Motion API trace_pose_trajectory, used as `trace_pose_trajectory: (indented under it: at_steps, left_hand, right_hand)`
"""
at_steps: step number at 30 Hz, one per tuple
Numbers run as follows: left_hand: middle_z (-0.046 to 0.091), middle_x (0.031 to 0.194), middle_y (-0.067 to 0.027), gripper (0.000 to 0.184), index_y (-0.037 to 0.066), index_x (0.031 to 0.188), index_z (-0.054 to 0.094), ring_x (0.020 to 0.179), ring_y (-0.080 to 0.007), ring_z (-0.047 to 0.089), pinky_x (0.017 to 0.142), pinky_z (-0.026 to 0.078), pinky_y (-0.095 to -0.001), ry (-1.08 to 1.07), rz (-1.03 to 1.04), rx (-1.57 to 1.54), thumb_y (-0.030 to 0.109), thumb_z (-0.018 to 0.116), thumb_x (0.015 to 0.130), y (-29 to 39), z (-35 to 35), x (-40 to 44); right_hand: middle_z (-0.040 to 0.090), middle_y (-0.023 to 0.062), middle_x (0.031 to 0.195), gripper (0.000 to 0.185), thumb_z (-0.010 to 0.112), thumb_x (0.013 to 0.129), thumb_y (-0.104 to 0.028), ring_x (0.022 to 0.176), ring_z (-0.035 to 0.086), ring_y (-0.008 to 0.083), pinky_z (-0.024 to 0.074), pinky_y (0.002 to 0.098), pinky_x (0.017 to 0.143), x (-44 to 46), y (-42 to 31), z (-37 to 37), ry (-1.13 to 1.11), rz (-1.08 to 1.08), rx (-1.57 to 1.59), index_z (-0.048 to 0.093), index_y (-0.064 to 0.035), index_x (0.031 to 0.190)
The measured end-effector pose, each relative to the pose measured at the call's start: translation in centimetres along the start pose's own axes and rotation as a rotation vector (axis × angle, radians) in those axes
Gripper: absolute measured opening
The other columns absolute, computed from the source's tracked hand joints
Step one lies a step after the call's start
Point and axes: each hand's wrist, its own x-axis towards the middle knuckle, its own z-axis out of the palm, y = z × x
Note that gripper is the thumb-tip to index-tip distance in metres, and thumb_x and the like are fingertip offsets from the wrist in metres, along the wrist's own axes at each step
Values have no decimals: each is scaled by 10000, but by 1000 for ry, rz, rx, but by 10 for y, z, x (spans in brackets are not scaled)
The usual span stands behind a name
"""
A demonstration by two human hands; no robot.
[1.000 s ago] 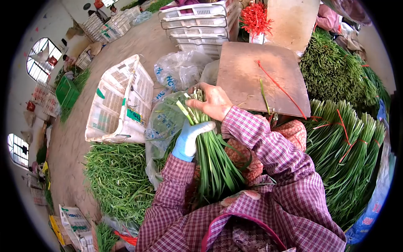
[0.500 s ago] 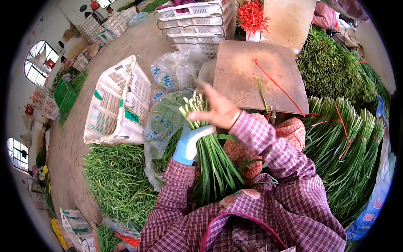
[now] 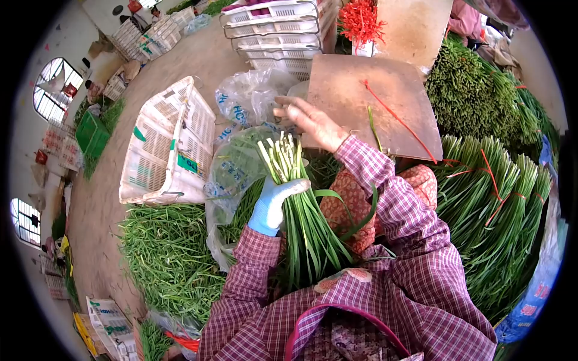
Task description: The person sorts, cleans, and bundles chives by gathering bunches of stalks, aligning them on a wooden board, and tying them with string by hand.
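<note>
My left hand (image 3: 272, 203), in a blue and white glove, is wrapped round a bunch of long green stalks (image 3: 307, 234). Their pale cut ends point up and away, and the leaves hang down toward my lap. My bare right hand (image 3: 313, 123) is raised beyond the pale ends, its fingers apart and nothing in it. Just to its right lies a brown board (image 3: 379, 99) with a red tie (image 3: 397, 117) and a loose green stalk (image 3: 374, 127) on it.
A white crate (image 3: 171, 144) stands at the left, above a heap of loose greens (image 3: 171, 259). Clear plastic bags (image 3: 253, 99) lie past my hands. Tied bundles (image 3: 487, 222) fill the right side. Stacked crates (image 3: 274, 30) and red ties (image 3: 359, 23) are at the back.
My right hand has come off the pale stalk ends and lifted up and away, its fingers now spread. My left hand has kept its hold on the bunch.
</note>
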Motion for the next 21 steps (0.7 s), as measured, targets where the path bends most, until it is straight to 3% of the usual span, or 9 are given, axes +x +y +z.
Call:
trace_pose_trajectory:
  at_steps: [1, 4, 5, 6, 8, 10, 13, 18, 21]
  left_hand:
    - [624, 865, -73, 385, -9, 1128, 548, 782, -168, 627, 710, 545, -307, -3, 0, 19, 79, 653, 768, 1, 1, 1]
    - [635, 917, -95, 394, -18, 1137, 551, 841, -181, 623, 775, 529, -306, 20, 106, 127, 102, 645, 774, 10, 20, -5]
    - [631, 1015, -122, 432, -30, 1171, 541, 914, -198, 614, 843, 507, -320, -17, 54, 179, 138, 632, 784, 7, 10, -6]
    - [631, 1015, -122, 432, -30, 1171, 541, 914, -198, 614, 843, 507, -320, -13, 52, 180, 138, 632, 784, 1, 0, -5]
    - [578, 1077, -64, 647, 11, 1292, 413, 980, -171, 574, 842, 486, -314, -3, -82, -78, 117, 722, 734, -7, -17, -3]
    - [541, 1167, -86, 749, 18, 1340, 353, 1065, -196, 550, 893, 482, -356, -43, -105, -129, 184, 743, 723, 1, -10, -11]
    - [505, 1238, -84, 829, 35, 1360, 336, 1117, -225, 531, 929, 473, -375, -181, 131, -353, 265, 776, 696, -4, -5, -3]
    - [519, 1226, -71, 672, 37, 1277, 426, 1115, -214, 528, 929, 468, -366, -197, 139, -328, 219, 748, 716, -13, -14, 6]
    - [529, 1218, -62, 557, 39, 1215, 494, 1113, -205, 525, 928, 464, -359, -197, 144, -283, 183, 728, 731, -17, -20, 9]
  right_hand:
    - [428, 182, 1370, 660, 503, 913, -480, 1293, 382, 248, 316, 365, 1063, -2, -3, 7, -114, 37, 24, 318, -83, 1407]
    - [492, 196, 1292, 597, 560, 880, -452, 1191, 487, 317, 396, 389, 994, -10, -15, 25, -210, -251, -386, 456, -49, 1308]
    - [593, 184, 1126, 456, 613, 848, -382, 1034, 572, 347, 461, 407, 881, -7, -7, 29, -151, -357, -575, 584, -45, 1154]
    - [593, 184, 1126, 456, 613, 848, -382, 1034, 572, 347, 461, 407, 881, -7, -10, 30, -153, -356, -570, 584, -45, 1154]
    - [650, 160, 980, 322, 617, 850, -296, 940, 626, 321, 496, 398, 819, -7, -20, 31, -221, -329, -551, 633, -50, 1057]
    - [667, 145, 911, 266, 619, 847, -267, 864, 653, 305, 513, 394, 778, -11, -25, 35, -192, -423, -557, 647, -53, 1002]
    - [662, 144, 906, 217, 596, 855, -206, 828, 655, 302, 516, 381, 759, -18, -33, 36, -245, -398, -471, 637, -53, 1004]
    - [650, 113, 886, 209, 565, 882, -211, 821, 632, 312, 501, 398, 736, -24, -32, 38, -307, -508, -615, 638, -62, 1009]
    - [649, 88, 907, 274, 525, 908, -314, 886, 596, 282, 441, 394, 821, -25, -32, 37, -370, -543, -780, 643, -94, 1021]
